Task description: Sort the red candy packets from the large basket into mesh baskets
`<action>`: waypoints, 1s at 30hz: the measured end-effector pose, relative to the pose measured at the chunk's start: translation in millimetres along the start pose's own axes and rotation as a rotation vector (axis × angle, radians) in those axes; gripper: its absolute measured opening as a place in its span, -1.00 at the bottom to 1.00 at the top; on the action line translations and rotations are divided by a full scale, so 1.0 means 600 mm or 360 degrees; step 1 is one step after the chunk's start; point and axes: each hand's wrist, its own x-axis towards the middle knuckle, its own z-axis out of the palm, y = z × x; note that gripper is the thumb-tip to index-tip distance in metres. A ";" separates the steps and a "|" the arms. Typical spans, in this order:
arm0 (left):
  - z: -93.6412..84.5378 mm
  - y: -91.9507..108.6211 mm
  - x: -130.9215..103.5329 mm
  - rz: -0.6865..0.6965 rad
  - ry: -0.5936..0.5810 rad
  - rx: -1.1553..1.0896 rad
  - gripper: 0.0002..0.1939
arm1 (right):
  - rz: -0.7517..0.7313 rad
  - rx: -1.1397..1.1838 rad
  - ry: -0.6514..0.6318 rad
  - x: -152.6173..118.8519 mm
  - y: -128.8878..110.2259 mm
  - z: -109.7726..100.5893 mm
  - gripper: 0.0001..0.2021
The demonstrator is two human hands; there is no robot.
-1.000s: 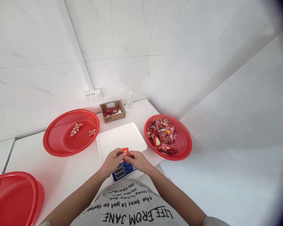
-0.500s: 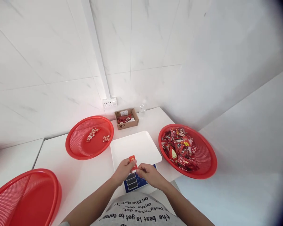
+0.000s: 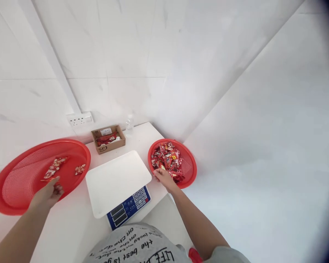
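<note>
Toward 9 o'clock of the scale [image 3: 117, 180], the left hand [image 3: 47, 195] is reaching over the left basket [image 3: 9, 159], thumb and forefinger nearly meeting at a slim red packet [image 3: 48, 179]; blur is hiding whether they grip it. The packet is apparently pointing along a 9-to-3 o'clock axis, its front end indistinguishable. Good handling calls for low, light fingertips, clear of the patterned packets [image 3: 55, 165] toward 12 o'clock. The right hand [image 3: 166, 179] is hovering by the right basket's [image 3: 191, 157] 8 o'clock rim, fingertips close together, any hold indeterminable.
</note>
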 end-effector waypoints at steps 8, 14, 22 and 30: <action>0.035 0.006 -0.041 -0.0297 -0.0079 -0.0268 -0.80 | -0.0051 -0.0448 0.0106 0.054 0.075 -0.037 -0.57; 0.068 -0.033 -0.103 -0.0238 -0.0273 0.0023 -0.93 | -0.0067 -0.0719 0.0351 0.074 0.110 -0.055 -0.43; 0.095 -0.105 -0.196 0.0241 -0.0754 0.1001 -0.52 | -0.0087 -0.0991 0.0483 0.085 0.106 -0.050 -0.42; 0.107 -0.132 -0.230 0.0140 -0.0921 0.1162 -0.55 | 0.0139 -0.0573 0.0516 0.106 0.092 -0.015 -0.50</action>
